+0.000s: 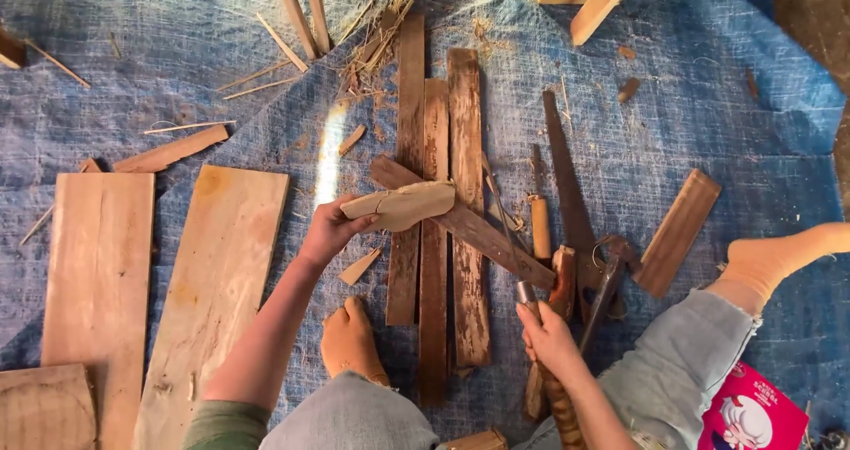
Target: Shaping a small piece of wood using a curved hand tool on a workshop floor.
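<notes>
Two hands busy, left hand (329, 230) fingers gripping a pale wood piece (400, 205), right hand (549, 337) fingers closed around a tool handle (558, 397).

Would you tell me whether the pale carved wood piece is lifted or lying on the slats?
Lifted: the left hand holds the pale wood piece by its end, above the dark slats on the blue tarp.

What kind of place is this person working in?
Probably a makeshift woodworking spot on the ground: a blue tarp strewn with wooden planks, a handsaw, and the left hand holding a carved wood piece.
</notes>
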